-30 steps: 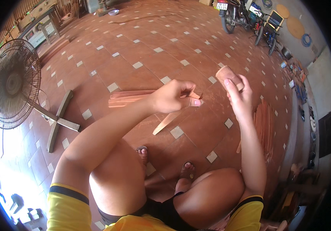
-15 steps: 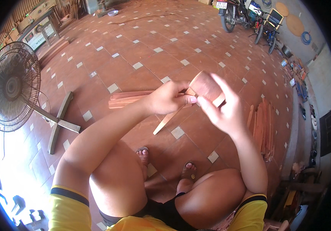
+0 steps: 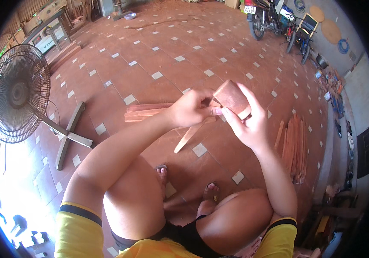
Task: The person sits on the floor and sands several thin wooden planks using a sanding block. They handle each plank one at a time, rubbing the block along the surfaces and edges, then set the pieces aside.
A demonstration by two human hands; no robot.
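My left hand (image 3: 193, 107) is closed, its thumb and forefinger pinching a thin piece of wood (image 3: 214, 103); most of that piece is hidden. My right hand (image 3: 252, 122) grips a squarish reddish-brown block (image 3: 232, 99) with a pale edge, thumb on the near side and fingers round the far side. The block's left edge meets the wood at the left fingertips. A pale wooden strip (image 3: 188, 138) slants below my left hand; I cannot tell whether it is held or lies on the floor. Reddish wooden strips (image 3: 143, 112) lie behind my left forearm.
More reddish strips (image 3: 294, 148) are piled on the tiled floor (image 3: 150, 56) to the right. A standing fan (image 3: 19, 94) with a cross-shaped base is at left. A motorbike (image 3: 259, 19) and a small bicycle (image 3: 298, 38) stand at the far right, a workbench (image 3: 49, 32) at the far left.
The block in my right hand has tilted slightly and looks sharper than before. Both hands stay together in nearly the same place; the whole view has shifted slightly.
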